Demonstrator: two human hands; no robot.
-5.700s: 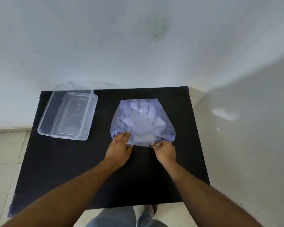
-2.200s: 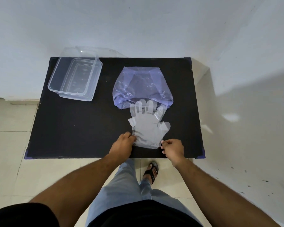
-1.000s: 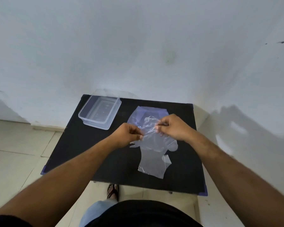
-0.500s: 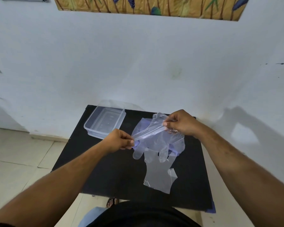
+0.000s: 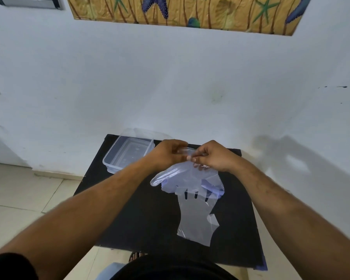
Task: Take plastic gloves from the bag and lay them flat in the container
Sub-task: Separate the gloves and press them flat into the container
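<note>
A stack of clear plastic gloves (image 5: 196, 217) lies flat on the black table (image 5: 150, 215), cuff toward me. Both hands are raised above its fingertips and pinch the same thin plastic glove (image 5: 182, 172), which hangs folded and bunched from them. My left hand (image 5: 168, 154) and my right hand (image 5: 212, 156) almost touch each other. The purple-tinted bag (image 5: 216, 188) lies behind the stack, mostly hidden by the lifted glove. The clear rectangular container (image 5: 127, 154) stands at the table's far left corner, to the left of my left hand.
The table stands against a white wall (image 5: 170, 87) with a picture (image 5: 186, 13) high up. Tiled floor (image 5: 28, 199) lies to the left. A sandalled foot (image 5: 135, 256) shows below the table's near edge.
My hands have come closer together, so the lifted glove now hangs bunched instead of stretched between them. The camera has tilted further up.
</note>
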